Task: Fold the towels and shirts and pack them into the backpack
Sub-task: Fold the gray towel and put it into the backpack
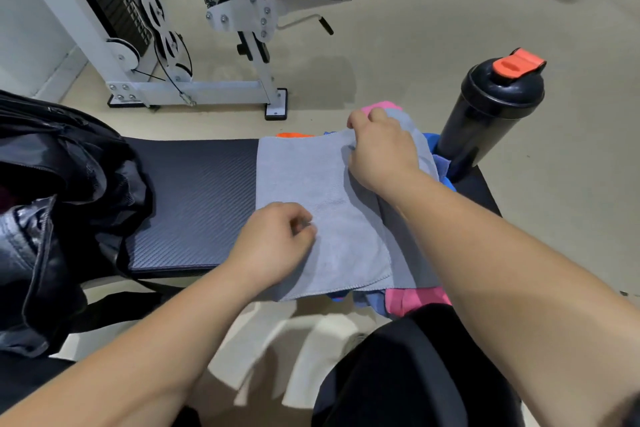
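Both hands pinch the grey towel (322,191) on the bench (194,198): left hand (277,246) at its 7 o'clock edge, right hand (381,152) at 1 o'clock. Backpack (52,211) lies at 9 o'clock, bottle (491,107) at 2.

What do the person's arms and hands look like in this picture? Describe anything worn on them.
Both arms are bare along all that shows, with no sleeves in view. The left hand and the right hand wear no gloves. No watch, bracelet or ring can be seen on either wrist or hand, and no markings show.
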Demonstrator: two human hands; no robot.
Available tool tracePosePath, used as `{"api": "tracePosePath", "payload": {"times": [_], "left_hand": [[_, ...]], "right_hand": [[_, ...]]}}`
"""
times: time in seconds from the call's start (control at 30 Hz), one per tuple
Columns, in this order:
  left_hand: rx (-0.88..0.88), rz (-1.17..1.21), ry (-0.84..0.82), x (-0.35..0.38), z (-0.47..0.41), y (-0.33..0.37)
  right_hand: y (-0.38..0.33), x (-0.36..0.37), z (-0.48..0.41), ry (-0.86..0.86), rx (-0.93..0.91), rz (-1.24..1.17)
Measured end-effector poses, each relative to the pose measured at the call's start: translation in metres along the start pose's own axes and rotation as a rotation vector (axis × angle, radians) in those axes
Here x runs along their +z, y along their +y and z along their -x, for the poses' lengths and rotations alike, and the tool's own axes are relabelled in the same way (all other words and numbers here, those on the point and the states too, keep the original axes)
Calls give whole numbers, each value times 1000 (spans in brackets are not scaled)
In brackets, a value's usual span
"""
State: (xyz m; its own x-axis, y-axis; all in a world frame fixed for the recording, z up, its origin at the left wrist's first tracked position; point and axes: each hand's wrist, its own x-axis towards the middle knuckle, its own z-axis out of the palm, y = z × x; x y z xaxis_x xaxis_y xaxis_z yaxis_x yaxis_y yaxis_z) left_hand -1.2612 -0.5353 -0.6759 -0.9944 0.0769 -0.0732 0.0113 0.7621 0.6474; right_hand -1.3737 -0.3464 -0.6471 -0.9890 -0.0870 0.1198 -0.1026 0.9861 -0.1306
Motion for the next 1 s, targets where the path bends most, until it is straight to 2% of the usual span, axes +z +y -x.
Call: {"api": "tracePosePath", "payload": {"times": [0.1, 0.27, 0.33, 0.43, 0.53, 0.63, 0.77, 0.87, 1.0], "left_hand": [[-80, -99, 71, -14, 6, -29], [-187, -205, 29, -20, 15, -50], [-151, -264, 35, -18, 24, -50], [14, -426, 32, -9, 37, -51], [78, -447, -8, -3, 40, -57], [95, -351, -9, -2, 40, -63], [110, -229, 20, -1, 40, -66], [135, -257, -9, -1, 37, -66], [99, -192, -76, -6, 31, -67]], "right_hand": [[-18, 8, 10, -40, -83, -39], [-60, 22, 20, -223, -275, -64], [-75, 27, 20, -304, -311, -75], [-95, 36, 18, -415, -336, -107], [-113, 44, 16, -474, -269, -101], [-127, 49, 14, -479, -238, 16], [-128, 51, 11, -459, -191, 12], [-121, 53, 8, -398, -162, -100], [-115, 50, 7, -209, -90, -371]]}}
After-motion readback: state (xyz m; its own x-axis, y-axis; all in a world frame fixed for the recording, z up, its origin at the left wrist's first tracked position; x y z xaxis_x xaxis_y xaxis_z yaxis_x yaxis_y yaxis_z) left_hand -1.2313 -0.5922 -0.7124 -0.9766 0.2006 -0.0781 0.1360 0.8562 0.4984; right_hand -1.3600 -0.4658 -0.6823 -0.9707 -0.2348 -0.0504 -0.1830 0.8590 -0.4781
